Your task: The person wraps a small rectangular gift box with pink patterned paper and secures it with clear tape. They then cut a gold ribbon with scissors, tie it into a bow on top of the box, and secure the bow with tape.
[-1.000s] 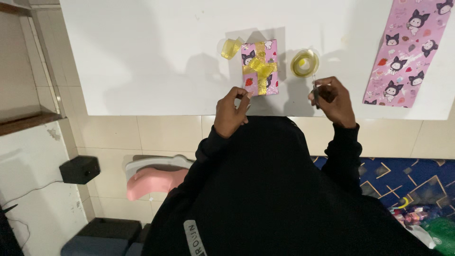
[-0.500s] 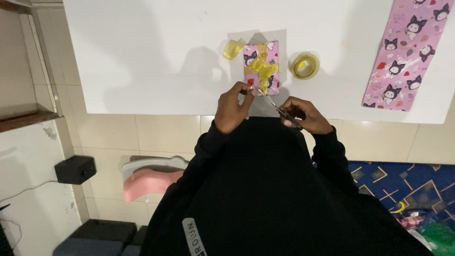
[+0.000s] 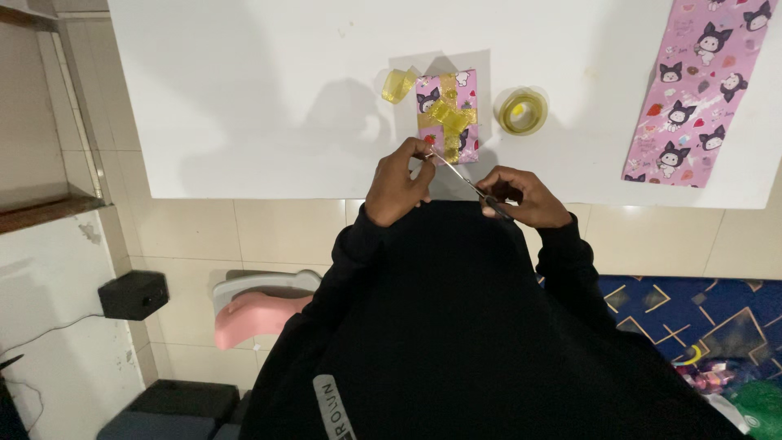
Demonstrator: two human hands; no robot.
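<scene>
**Fingers pinching ribbon at the gift box**

Fingers point(image 3: 419, 155) of the left hand point(image 3: 397, 183) are pinching the yellow ribbon's point(image 3: 447, 114) loose end taut at the near edge of the pink gift box point(image 3: 446, 116), seemingly steadying it for the blades. Closed around the handles, the right hand point(image 3: 521, 195) is angling scissors point(image 3: 468, 183) toward that edge. A ribbon spool point(image 3: 522, 112) is lying right of the box on the table point(image 3: 244, 98).

White table point(image 3: 244, 98), gift box point(image 3: 448, 114), ribbon roll point(image 3: 522, 112), wrapping paper point(image 3: 700, 90)
</scene>
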